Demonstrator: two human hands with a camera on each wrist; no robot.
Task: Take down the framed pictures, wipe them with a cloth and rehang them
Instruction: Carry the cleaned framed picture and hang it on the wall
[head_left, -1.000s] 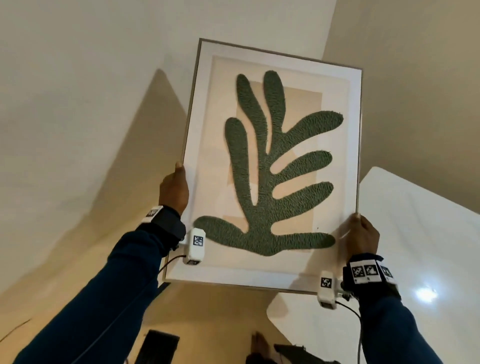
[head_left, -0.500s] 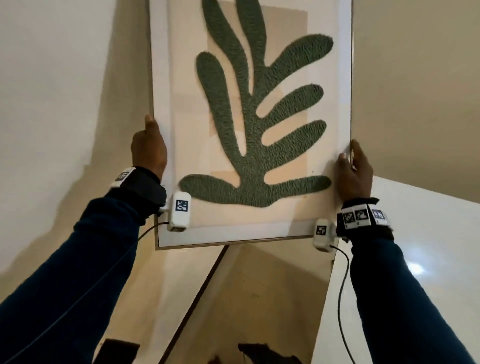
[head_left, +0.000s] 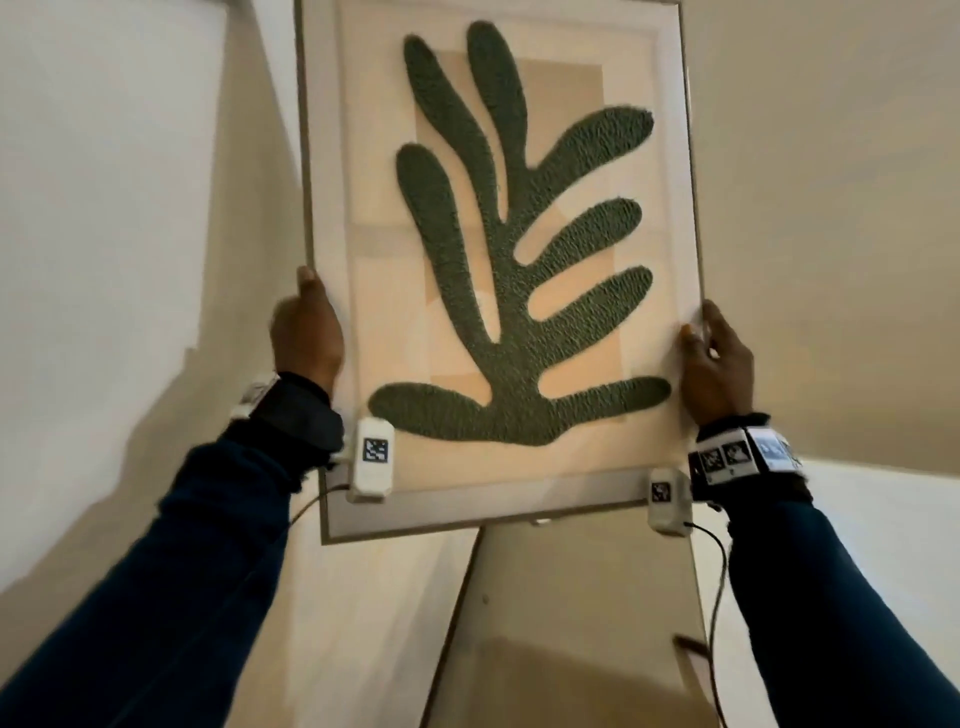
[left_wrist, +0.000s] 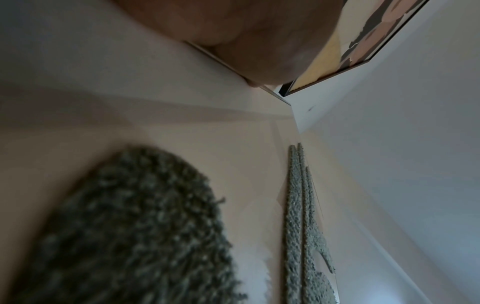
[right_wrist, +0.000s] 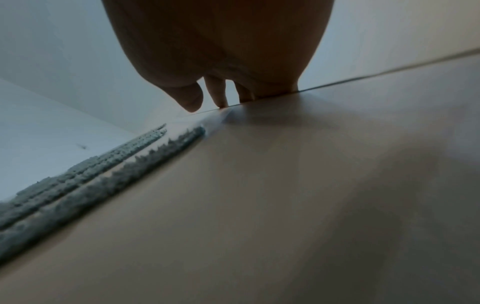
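I hold a large framed picture (head_left: 498, 260) up against the pale wall: a thin wooden frame, white mat, beige ground and a dark green textured leaf shape. My left hand (head_left: 306, 332) grips the frame's left edge low down, thumb on the front. My right hand (head_left: 714, 358) grips the right edge at about the same height, fingers wrapped behind the frame. In the left wrist view the green leaf (left_wrist: 135, 226) fills the lower left, blurred. In the right wrist view my fingers (right_wrist: 218, 96) curl over the frame's edge (right_wrist: 337, 82).
A second framed picture (left_wrist: 363, 41), with dark and tan shapes, hangs on the wall beyond the top of the one I hold. Below it a mirror-like panel (head_left: 561, 623) leans under the frame. A white surface (head_left: 883, 519) lies at the lower right.
Both hands have lifted the picture higher, straightened it from a tilt to nearly upright, and brought it closer to the wall.
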